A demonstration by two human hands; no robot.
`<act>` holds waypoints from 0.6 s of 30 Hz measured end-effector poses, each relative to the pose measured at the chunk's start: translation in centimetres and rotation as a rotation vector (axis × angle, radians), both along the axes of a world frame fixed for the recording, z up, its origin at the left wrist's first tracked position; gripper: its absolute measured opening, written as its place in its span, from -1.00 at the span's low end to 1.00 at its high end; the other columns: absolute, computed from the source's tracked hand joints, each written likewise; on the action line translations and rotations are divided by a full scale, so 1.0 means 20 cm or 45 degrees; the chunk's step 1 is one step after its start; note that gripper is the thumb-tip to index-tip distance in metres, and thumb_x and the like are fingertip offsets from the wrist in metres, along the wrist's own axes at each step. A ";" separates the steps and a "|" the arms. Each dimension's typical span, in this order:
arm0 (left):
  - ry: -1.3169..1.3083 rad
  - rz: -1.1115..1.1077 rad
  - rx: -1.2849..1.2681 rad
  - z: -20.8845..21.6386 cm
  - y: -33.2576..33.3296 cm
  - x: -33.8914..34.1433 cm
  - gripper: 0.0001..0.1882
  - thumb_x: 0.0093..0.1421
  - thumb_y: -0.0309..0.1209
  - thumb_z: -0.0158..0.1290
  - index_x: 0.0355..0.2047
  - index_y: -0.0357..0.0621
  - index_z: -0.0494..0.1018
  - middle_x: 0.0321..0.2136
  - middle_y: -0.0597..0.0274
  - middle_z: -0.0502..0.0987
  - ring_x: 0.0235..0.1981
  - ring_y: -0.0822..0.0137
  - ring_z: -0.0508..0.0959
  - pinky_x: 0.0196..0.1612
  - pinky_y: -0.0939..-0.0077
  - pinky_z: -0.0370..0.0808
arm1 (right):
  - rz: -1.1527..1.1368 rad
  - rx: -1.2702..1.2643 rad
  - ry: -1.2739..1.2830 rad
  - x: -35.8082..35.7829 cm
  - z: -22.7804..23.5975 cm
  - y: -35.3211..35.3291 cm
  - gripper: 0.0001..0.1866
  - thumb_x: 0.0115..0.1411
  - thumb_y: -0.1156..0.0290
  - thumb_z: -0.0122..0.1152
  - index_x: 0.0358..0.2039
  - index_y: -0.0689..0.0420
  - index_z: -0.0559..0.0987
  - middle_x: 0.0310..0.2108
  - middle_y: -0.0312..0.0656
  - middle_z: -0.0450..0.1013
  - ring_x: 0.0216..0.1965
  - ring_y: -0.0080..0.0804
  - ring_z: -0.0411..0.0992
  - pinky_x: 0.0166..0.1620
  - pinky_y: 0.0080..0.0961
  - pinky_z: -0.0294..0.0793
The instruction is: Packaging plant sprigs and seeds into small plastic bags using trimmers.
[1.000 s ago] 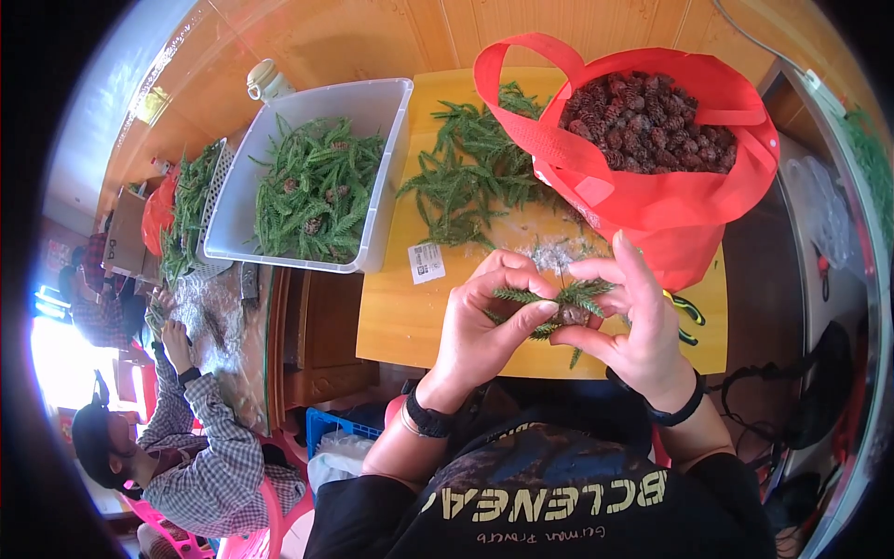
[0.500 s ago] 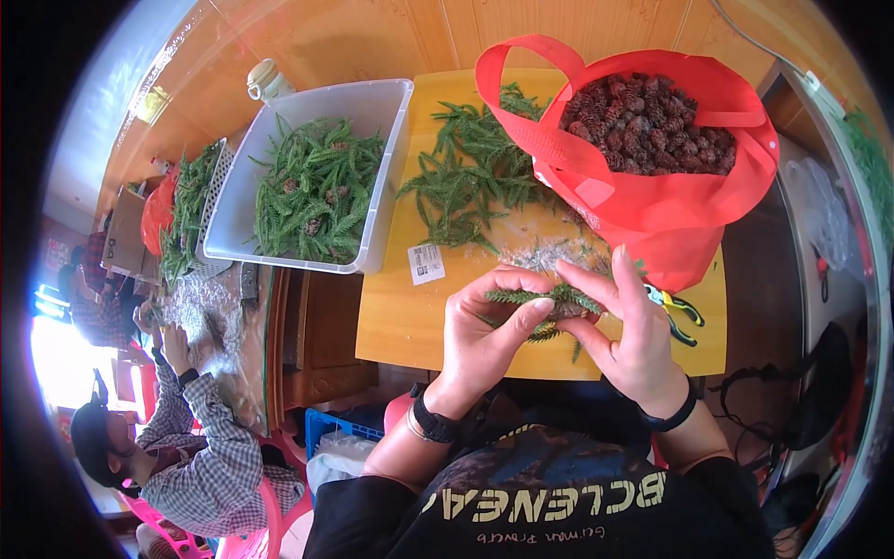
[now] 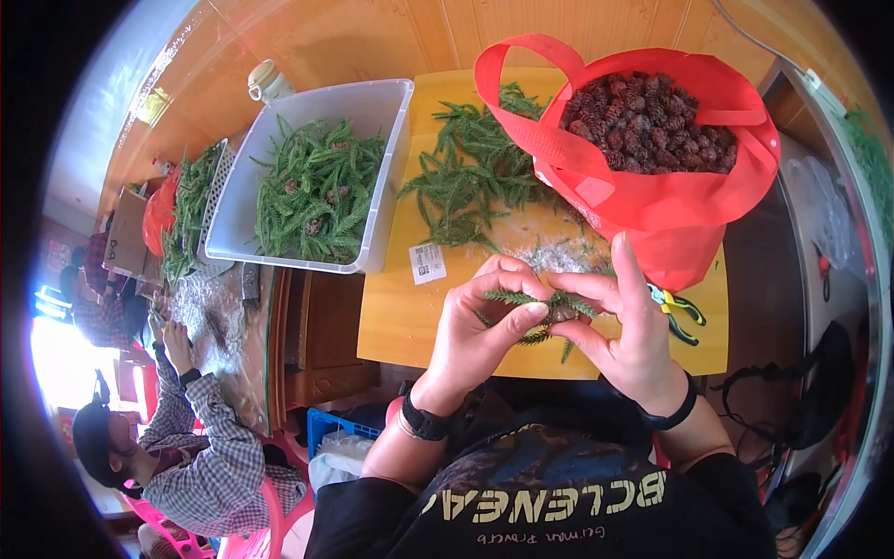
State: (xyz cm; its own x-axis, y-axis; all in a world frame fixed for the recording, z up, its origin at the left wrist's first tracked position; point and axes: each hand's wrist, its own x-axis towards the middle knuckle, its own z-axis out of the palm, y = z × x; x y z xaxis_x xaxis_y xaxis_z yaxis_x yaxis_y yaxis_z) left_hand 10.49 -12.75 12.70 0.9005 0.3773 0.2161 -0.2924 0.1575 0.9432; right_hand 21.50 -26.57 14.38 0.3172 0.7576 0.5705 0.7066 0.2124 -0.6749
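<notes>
A green pine sprig (image 3: 579, 305) with a brown pine cone (image 3: 562, 315) at its middle is held between my two hands, above the near part of the yellow table. My left hand (image 3: 477, 328) pinches its left side between thumb and fingers. On the other side, my right hand (image 3: 641, 340) grips it with thumb and fingertips, its index finger pointing up. Just beyond lies a pile of green sprigs (image 3: 470, 172). Pliers (image 3: 684, 320) with yellow-and-black handles rest right of my right hand, beside a red bag (image 3: 643, 219) full of pine cones (image 3: 652, 121).
A see-through plastic bin (image 3: 402, 140) holding sprigs with cones stands at the table's left edge. A white label (image 3: 427, 264) lies on the yellow table (image 3: 400, 321). Behind the bin is a lidded bottle (image 3: 268, 82). At another table on the left, a person (image 3: 209, 466) in a checked shirt works.
My hands have shifted only slightly, still holding the sprig and cone. My right fingertips have moved a little left and closer to my left hand. The other person's hands have moved a little.
</notes>
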 end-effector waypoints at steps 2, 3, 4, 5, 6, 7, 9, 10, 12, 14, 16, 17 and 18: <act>0.005 0.003 -0.030 0.00 -0.01 0.00 -0.88 0.11 -0.59 0.03 -0.30 -0.27 0.43 -0.27 0.27 0.34 -0.20 0.47 0.40 -0.12 0.59 0.37 | -0.003 0.027 0.030 0.00 0.00 0.01 0.00 -0.07 0.62 0.29 0.24 0.18 -0.20 -0.21 0.01 0.45 -0.23 -0.29 0.48 -0.20 -0.49 0.49; 0.010 0.005 -0.061 0.00 -0.01 0.00 -0.88 0.12 -0.60 0.02 -0.30 -0.28 0.42 -0.25 0.25 0.35 -0.19 0.46 0.40 -0.11 0.58 0.37 | -0.003 0.027 0.031 -0.01 -0.01 0.01 0.00 -0.07 0.62 0.29 0.24 0.18 -0.20 -0.21 0.01 0.45 -0.23 -0.29 0.48 -0.20 -0.49 0.49; 0.011 0.005 -0.061 -0.01 -0.02 0.00 -0.88 0.12 -0.60 0.02 -0.30 -0.28 0.42 -0.25 0.25 0.35 -0.19 0.46 0.40 -0.11 0.58 0.37 | -0.007 0.025 0.035 -0.01 -0.01 0.01 -0.01 -0.07 0.63 0.28 0.24 0.18 -0.19 -0.21 0.01 0.45 -0.22 -0.29 0.48 -0.20 -0.48 0.49; 0.020 0.020 -0.076 -0.01 -0.02 -0.01 -0.87 0.12 -0.60 0.01 -0.29 -0.29 0.42 -0.23 0.23 0.36 -0.18 0.45 0.40 -0.10 0.58 0.37 | -0.011 0.024 0.038 -0.01 -0.02 0.02 -0.02 -0.07 0.64 0.27 0.24 0.17 -0.18 -0.21 0.00 0.45 -0.22 -0.29 0.48 -0.19 -0.48 0.49; 0.028 0.035 -0.092 -0.01 -0.03 -0.01 -0.87 0.13 -0.60 0.01 -0.28 -0.29 0.41 -0.22 0.21 0.37 -0.17 0.44 0.41 -0.10 0.57 0.38 | -0.012 0.024 0.038 -0.01 -0.02 0.02 -0.02 -0.07 0.64 0.27 0.24 0.17 -0.18 -0.21 0.00 0.45 -0.22 -0.29 0.48 -0.19 -0.48 0.49; 0.028 0.033 -0.092 0.00 -0.03 -0.01 -0.87 0.13 -0.60 0.01 -0.28 -0.29 0.41 -0.22 0.21 0.37 -0.17 0.44 0.41 -0.10 0.57 0.38 | -0.014 0.022 0.044 -0.01 -0.02 0.02 -0.02 -0.07 0.65 0.27 0.24 0.16 -0.17 -0.20 0.00 0.45 -0.22 -0.29 0.48 -0.20 -0.50 0.49; 0.032 0.067 -0.105 0.00 -0.04 -0.02 -0.86 0.11 -0.63 0.02 -0.28 -0.30 0.40 -0.20 0.17 0.39 -0.16 0.42 0.42 -0.09 0.55 0.39 | -0.014 0.020 0.051 -0.01 -0.02 0.02 -0.03 -0.06 0.66 0.26 0.24 0.16 -0.16 -0.20 0.00 0.45 -0.22 -0.29 0.48 -0.21 -0.51 0.49; 0.032 0.067 -0.105 0.01 -0.05 -0.02 -0.86 0.11 -0.63 0.02 -0.28 -0.30 0.40 -0.20 0.17 0.39 -0.16 0.42 0.42 -0.09 0.55 0.39 | -0.015 0.016 0.077 -0.01 -0.03 0.02 -0.03 -0.07 0.67 0.26 0.24 0.15 -0.15 -0.20 0.00 0.45 -0.22 -0.30 0.48 -0.23 -0.53 0.48; 0.037 0.136 0.000 0.03 -0.06 -0.02 -0.81 0.06 -0.67 0.04 -0.28 -0.29 0.38 -0.21 0.16 0.39 -0.16 0.40 0.43 -0.08 0.53 0.39 | -0.014 0.013 0.101 -0.01 -0.03 0.03 -0.04 -0.07 0.67 0.26 0.24 0.15 -0.14 -0.20 0.00 0.45 -0.22 -0.30 0.48 -0.25 -0.54 0.48; 0.001 0.150 0.051 0.00 -0.06 -0.02 -0.79 0.04 -0.69 0.06 -0.28 -0.29 0.37 -0.21 0.16 0.39 -0.16 0.40 0.43 -0.07 0.53 0.39 | -0.020 0.036 0.037 -0.01 -0.03 0.04 -0.03 -0.08 0.68 0.26 0.24 0.14 -0.13 -0.20 -0.01 0.45 -0.24 -0.30 0.49 -0.28 -0.56 0.47; -0.035 0.163 0.103 -0.01 -0.07 -0.02 -0.77 0.02 -0.70 0.07 -0.29 -0.29 0.36 -0.21 0.15 0.39 -0.15 0.40 0.42 -0.06 0.52 0.38 | -0.032 0.046 0.012 -0.02 -0.02 0.04 -0.04 -0.09 0.68 0.27 0.24 0.15 -0.10 -0.21 -0.02 0.46 -0.25 -0.29 0.49 -0.28 -0.55 0.47; -0.051 0.206 0.090 -0.01 -0.08 -0.02 -0.77 0.01 -0.70 0.07 -0.29 -0.29 0.36 -0.21 0.15 0.39 -0.16 0.41 0.43 -0.08 0.53 0.39 | -0.043 0.056 -0.011 -0.02 -0.01 0.04 -0.05 -0.10 0.67 0.28 0.23 0.16 -0.08 -0.23 -0.03 0.47 -0.26 -0.28 0.49 -0.28 -0.54 0.48; -0.066 0.248 0.077 -0.02 -0.09 -0.02 -0.76 0.00 -0.70 0.08 -0.30 -0.29 0.36 -0.22 0.15 0.40 -0.18 0.41 0.44 -0.09 0.54 0.40 | -0.044 0.056 -0.011 -0.02 -0.01 0.04 -0.05 -0.10 0.67 0.28 0.23 0.16 -0.08 -0.23 -0.03 0.47 -0.26 -0.28 0.49 -0.28 -0.54 0.48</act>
State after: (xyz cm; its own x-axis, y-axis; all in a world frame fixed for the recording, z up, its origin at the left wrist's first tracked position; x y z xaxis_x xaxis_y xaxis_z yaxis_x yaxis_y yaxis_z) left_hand 10.16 -14.52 12.38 0.7990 0.5281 0.2876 -0.3599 0.0367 0.9323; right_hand 21.04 -25.74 14.25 0.3374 0.7203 0.6061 0.7199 0.2174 -0.6591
